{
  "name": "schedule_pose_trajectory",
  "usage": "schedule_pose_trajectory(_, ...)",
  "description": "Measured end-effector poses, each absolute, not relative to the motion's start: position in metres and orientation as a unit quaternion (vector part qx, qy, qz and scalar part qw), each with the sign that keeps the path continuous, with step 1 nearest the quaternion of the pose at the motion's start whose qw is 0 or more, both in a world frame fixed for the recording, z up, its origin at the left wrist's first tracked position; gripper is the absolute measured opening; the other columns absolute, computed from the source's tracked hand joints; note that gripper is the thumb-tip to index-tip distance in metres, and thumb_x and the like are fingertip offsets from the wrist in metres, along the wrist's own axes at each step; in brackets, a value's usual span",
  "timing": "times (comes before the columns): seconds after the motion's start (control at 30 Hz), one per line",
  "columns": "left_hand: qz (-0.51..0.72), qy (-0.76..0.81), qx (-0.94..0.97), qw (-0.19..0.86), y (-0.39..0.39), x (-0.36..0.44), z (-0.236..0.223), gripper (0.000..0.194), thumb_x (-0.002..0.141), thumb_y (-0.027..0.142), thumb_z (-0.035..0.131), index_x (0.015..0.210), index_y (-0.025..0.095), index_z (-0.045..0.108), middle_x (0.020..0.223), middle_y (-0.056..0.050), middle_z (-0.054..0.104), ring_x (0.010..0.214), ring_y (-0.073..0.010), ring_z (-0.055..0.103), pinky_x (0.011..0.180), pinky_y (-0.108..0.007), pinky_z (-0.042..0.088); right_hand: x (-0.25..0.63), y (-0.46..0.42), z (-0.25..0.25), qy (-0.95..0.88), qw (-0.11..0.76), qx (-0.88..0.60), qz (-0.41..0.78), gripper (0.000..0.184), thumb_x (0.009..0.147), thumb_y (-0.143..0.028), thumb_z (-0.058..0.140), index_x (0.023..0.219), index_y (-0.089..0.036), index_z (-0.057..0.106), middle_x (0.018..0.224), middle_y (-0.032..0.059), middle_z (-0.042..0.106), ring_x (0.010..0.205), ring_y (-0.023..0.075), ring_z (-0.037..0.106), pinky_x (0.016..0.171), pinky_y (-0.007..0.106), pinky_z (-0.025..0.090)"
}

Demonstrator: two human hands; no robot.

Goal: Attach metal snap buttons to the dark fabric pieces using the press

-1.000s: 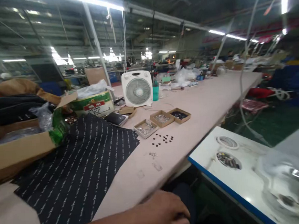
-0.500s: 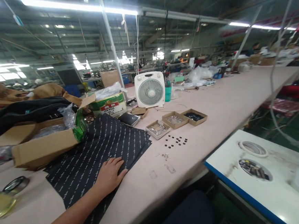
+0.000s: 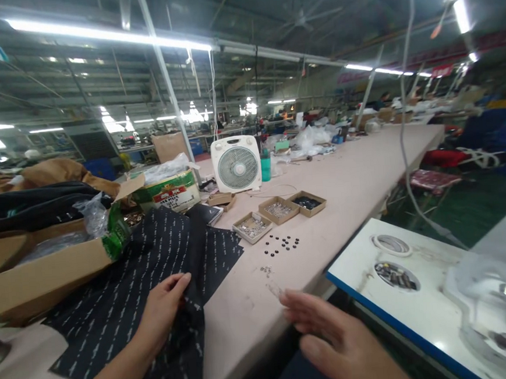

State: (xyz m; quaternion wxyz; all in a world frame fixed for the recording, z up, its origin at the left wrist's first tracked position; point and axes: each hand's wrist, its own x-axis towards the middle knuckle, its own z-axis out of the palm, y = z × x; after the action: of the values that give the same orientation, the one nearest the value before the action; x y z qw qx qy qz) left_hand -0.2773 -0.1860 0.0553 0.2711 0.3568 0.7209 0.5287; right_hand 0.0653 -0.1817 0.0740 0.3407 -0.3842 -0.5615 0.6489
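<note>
My left hand (image 3: 162,306) pinches the right part of a black fabric piece (image 3: 110,320) printed with rows of small white marks. The cloth is raised in a fold at my fingers, and more of the same fabric lies beneath. At the lower right, my right hand (image 3: 341,340) hovers over the table's front edge, fingers stretched out and holding nothing. Beyond it on the tabletop are several small black round fasteners (image 3: 282,244) and a little cluster of shiny metal pieces (image 3: 266,269).
Shallow cardboard trays of metal parts (image 3: 252,228) and dark parts (image 3: 309,201) sit behind the fasteners. Farther back stands a white fan (image 3: 237,166). An open cardboard box (image 3: 50,281) is at left. A white machine table (image 3: 374,279) with a blue edge adjoins at right.
My left hand went from lying flat on the fabric to pinching and lifting part of it. My right hand has come into view at the lower right. The view has turned rightward.
</note>
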Motion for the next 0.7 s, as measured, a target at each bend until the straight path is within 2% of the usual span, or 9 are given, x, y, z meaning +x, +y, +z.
schedule_pose_trajectory(0.07, 0.521, 0.680, 0.370, 0.358, -0.195, -0.246, 0.061, 0.048, 0.070, 0.062, 0.074, 0.084, 0.017, 0.069, 0.062, 0.003, 0.059, 0.059, -0.0139, 0.053, 0.055, -0.024, 0.043, 0.031, -0.172, 0.066, -0.586, 0.336, -0.374, 0.636, 0.081, 0.072, -0.047, 0.084, 0.143, -0.024, 0.053, 0.145, 0.0156, 0.053, 0.131, 0.0349, 0.051, 0.111, 0.049, 0.038)
schedule_pose_trajectory(0.13, 0.487, 0.631, 0.408, 0.446, -0.201, -0.216, 0.067, 0.044, 0.073, 0.060, 0.073, 0.078, 0.017, 0.068, 0.063, 0.002, 0.061, 0.059, -0.0134, 0.054, 0.056, -0.023, 0.044, 0.002, -0.168, 0.058, -0.610, 0.319, -0.351, 0.635, 0.090, 0.069, -0.046, 0.084, 0.148, -0.022, 0.047, 0.148, 0.0154, 0.050, 0.132, 0.0351, 0.050, 0.108, 0.047, 0.040)
schedule_pose_trajectory(0.23, 0.394, 0.569, 0.507, 0.514, -0.204, -0.189, 0.082, 0.038, 0.082, 0.055, 0.066, 0.092, 0.018, 0.073, 0.080, -0.002, 0.071, 0.072, -0.0180, 0.064, 0.066, -0.027, 0.051, -0.016, -0.163, 0.052, -0.644, 0.317, -0.304, 0.627, 0.067, 0.070, -0.029, 0.081, 0.133, -0.023, 0.059, 0.124, 0.0069, 0.067, 0.110, 0.0275, 0.062, 0.092, 0.036, 0.049)
schedule_pose_trajectory(0.33, 0.345, 0.563, 0.657, 0.363, -0.198, -0.185, 0.109, 0.032, 0.090, 0.047, 0.060, 0.107, 0.022, 0.072, 0.101, -0.004, 0.074, 0.091, -0.0218, 0.068, 0.081, -0.031, 0.054, -0.003, -0.152, 0.052, -0.677, 0.319, -0.313, 0.585, 0.034, 0.075, -0.014, 0.063, 0.108, -0.019, 0.071, 0.093, 0.0001, 0.071, 0.087, 0.0200, 0.063, 0.078, 0.029, 0.048)
schedule_pose_trajectory(0.43, 0.357, 0.503, 0.785, 0.064, -0.184, -0.183, 0.139, 0.039, 0.090, 0.039, 0.063, 0.126, 0.026, 0.063, 0.129, -0.006, 0.066, 0.115, -0.0244, 0.061, 0.098, -0.036, 0.051, 0.020, -0.139, 0.059, -0.694, 0.307, -0.358, 0.544, 0.028, 0.077, -0.010, 0.054, 0.097, -0.017, 0.071, 0.087, 0.0001, 0.070, 0.081, 0.0179, 0.062, 0.073, 0.027, 0.047)
schedule_pose_trajectory(0.5, 0.294, 0.398, 0.867, -0.051, -0.169, -0.174, 0.154, 0.057, 0.086, 0.037, 0.069, 0.139, 0.027, 0.052, 0.148, -0.007, 0.052, 0.136, -0.0278, 0.047, 0.115, -0.043, 0.038, 0.031, -0.133, 0.069, -0.721, 0.287, -0.364, 0.516, 0.028, 0.076, -0.009, 0.053, 0.096, -0.017, 0.071, 0.088, 0.0008, 0.071, 0.081, 0.0180, 0.062, 0.072, 0.027, 0.046)
schedule_pose_trajectory(0.6, 0.126, 0.321, 0.938, -0.040, -0.139, -0.156, 0.162, 0.088, 0.073, 0.040, 0.080, 0.150, 0.026, 0.039, 0.153, -0.010, 0.046, 0.142, -0.0325, 0.039, 0.121, -0.049, 0.024, 0.042, -0.127, 0.091, -0.788, 0.244, -0.342, 0.450, 0.029, 0.074, -0.008, 0.055, 0.096, -0.017, 0.071, 0.092, 0.0019, 0.072, 0.085, 0.0187, 0.061, 0.076, 0.027, 0.045)
schedule_pose_trajectory(0.67, 0.031, 0.353, 0.934, 0.050, -0.117, -0.149, 0.159, 0.094, 0.066, 0.037, 0.083, 0.149, 0.025, 0.040, 0.136, -0.011, 0.062, 0.126, -0.0331, 0.055, 0.110, -0.045, 0.038, 0.052, -0.124, 0.105, -0.818, 0.228, -0.338, 0.406, 0.027, 0.075, -0.007, 0.054, 0.094, -0.017, 0.071, 0.091, 0.0015, 0.072, 0.085, 0.0182, 0.061, 0.078, 0.027, 0.044)
schedule_pose_trajectory(0.7, -0.008, 0.374, 0.922, 0.101, -0.107, -0.147, 0.156, 0.084, 0.067, 0.034, 0.081, 0.144, 0.025, 0.048, 0.124, -0.010, 0.069, 0.113, -0.0313, 0.062, 0.100, -0.040, 0.045, 0.057, -0.123, 0.110, -0.825, 0.225, -0.345, 0.387, 0.027, 0.076, -0.007, 0.052, 0.093, -0.018, 0.071, 0.090, 0.0010, 0.071, 0.084, 0.0177, 0.060, 0.077, 0.027, 0.043)
